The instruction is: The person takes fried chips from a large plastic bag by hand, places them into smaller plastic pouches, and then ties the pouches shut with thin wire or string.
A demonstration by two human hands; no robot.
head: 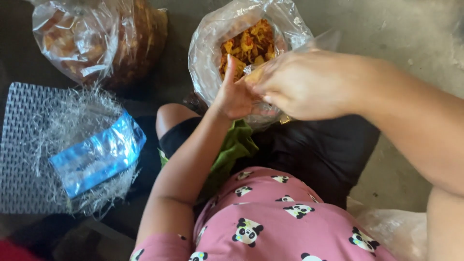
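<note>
A clear plastic bag of orange-yellow chips (249,46) stands open on the floor in front of my knees. My left hand (234,96) is at its near rim, thumb raised, fingers curled onto glossy clear plastic at the bag's front. My right hand (304,84) reaches in from the right and meets the left hand, its fingertips pinched on a few yellowish chips (253,75). A flap of clear film (325,39) sticks up behind the right hand's knuckles. What lies under the right palm is hidden.
A second clear bag of brown snacks (96,38) sits at the top left. A blue-and-clear packet (96,154) lies in shredded clear strands on a grey woven mat (19,159). A green cloth (234,147) rests on my lap. Concrete floor (401,29) lies to the right.
</note>
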